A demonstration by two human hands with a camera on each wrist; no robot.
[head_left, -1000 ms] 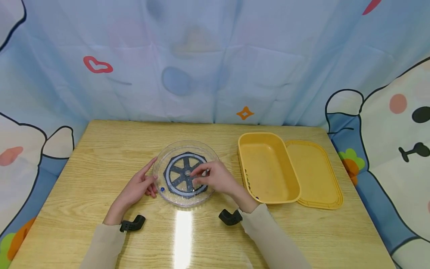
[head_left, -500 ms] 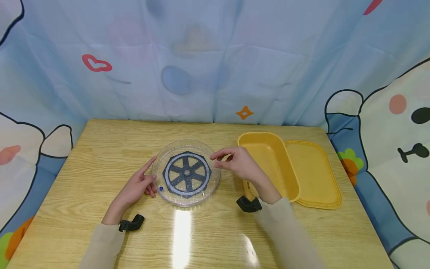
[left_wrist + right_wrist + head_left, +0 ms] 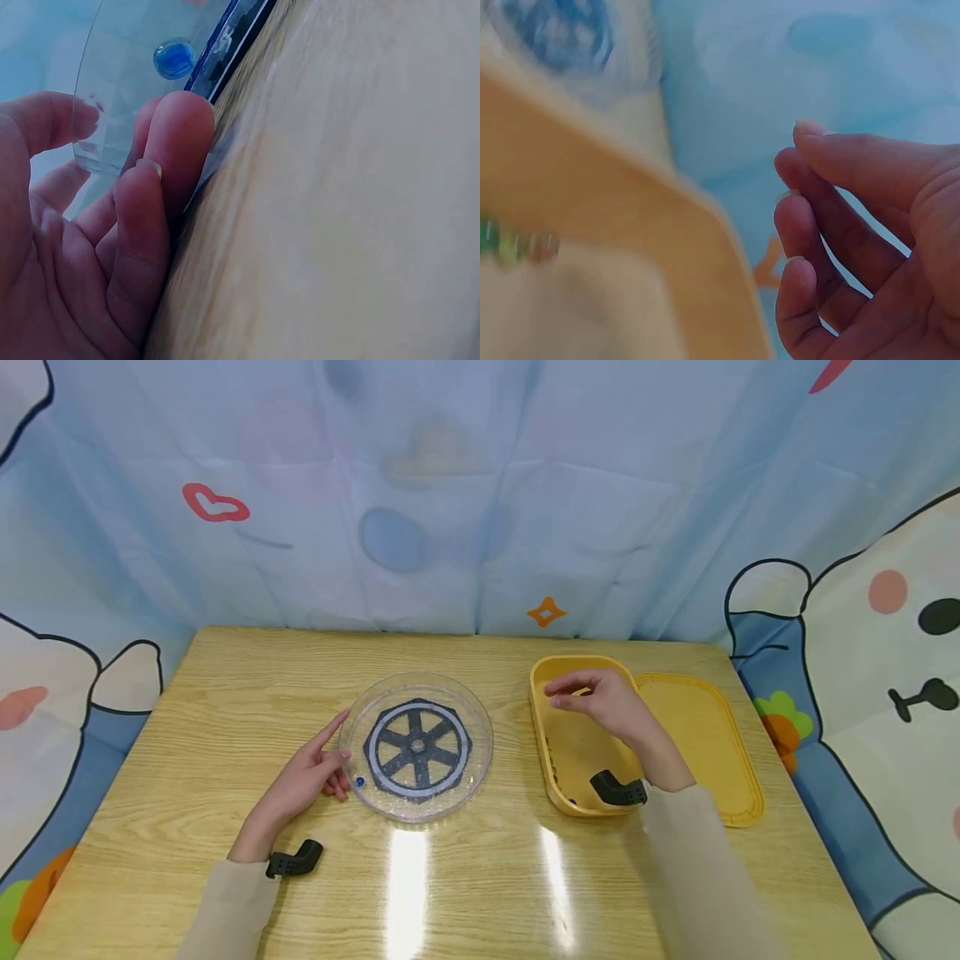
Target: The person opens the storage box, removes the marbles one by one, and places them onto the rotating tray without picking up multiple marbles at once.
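Observation:
My left hand point(image 3: 307, 777) holds the left rim of a clear round dish point(image 3: 480, 768), index finger stretched along the edge. In the left wrist view the other fingers point(image 3: 180, 135) curl against the dish's outer side, and one fingertip shows through its clear wall. Inside the dish lies a dark hexagonal pattern with a pale ring and spokes point(image 3: 417, 745). A blue glass marble point(image 3: 360, 782) sits at its lower left. Over the yellow box point(image 3: 585, 735) hovers my right hand point(image 3: 611, 706), fingers loosely bent, nothing seen between thumb and fingertips.
Several small coloured marbles point(image 3: 553, 768) line the box's left wall; the right wrist view shows green and yellow ones point(image 3: 506, 247). A yellow lid point(image 3: 697, 752) lies right of the box on the wooden table point(image 3: 300, 668). A patterned curtain point(image 3: 465, 510) hangs behind.
My right hand has moved right, from above the middle of the dish across its right rim to over the yellow box. The left hand and the dish stay in place.

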